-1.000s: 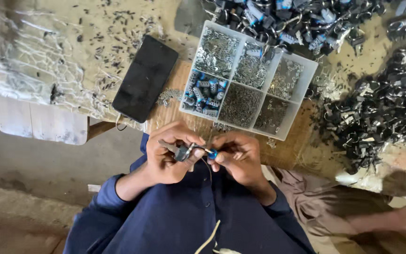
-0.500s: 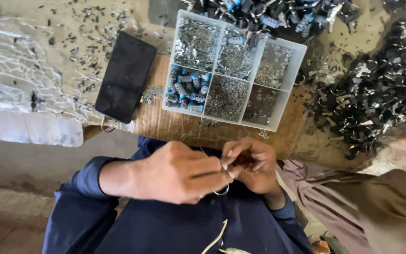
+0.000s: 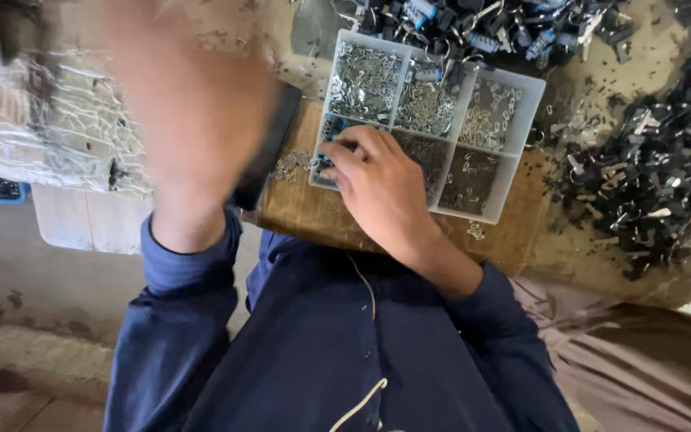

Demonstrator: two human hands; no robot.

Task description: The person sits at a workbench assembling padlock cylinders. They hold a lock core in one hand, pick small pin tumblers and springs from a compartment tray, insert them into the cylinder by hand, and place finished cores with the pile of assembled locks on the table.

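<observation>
Reaching: right hand [image 3: 381,188] stretched into the near left compartment of the clear divided box [image 3: 521,136], fingertips [image 3: 331,158] dipped among small blue parts [image 3: 331,128]; whether anything is pinched, cannot tell.
Left hand: raised close to the camera, heavily blurred [image 3: 189,120]; open or closed, cannot tell; nothing visibly held.
Box position: flat on a wooden board [image 3: 313,216] just ahead of the body, likely for easy reach without leaning.
Box contents: six compartments, mostly small silvery metal pieces; blue parts kept apart in one cell, apparently sorted by kind.
Loose pieces: little cluster of silvery bits [image 3: 285,166] on the board, just beside the box's left edge.
Dark flat case: black rectangular object [image 3: 269,156] left of the box, partly hidden behind the blurred hand.
Far piles: heaps of black parts [image 3: 657,176] to the right and more black and blue parts [image 3: 473,24] beyond the box, well apart from the hands.
Left side: crinkled clear plastic sheet [image 3: 57,120] over the worktop.
Clothing: dark blue sleeves, cuffs at both wrists.
</observation>
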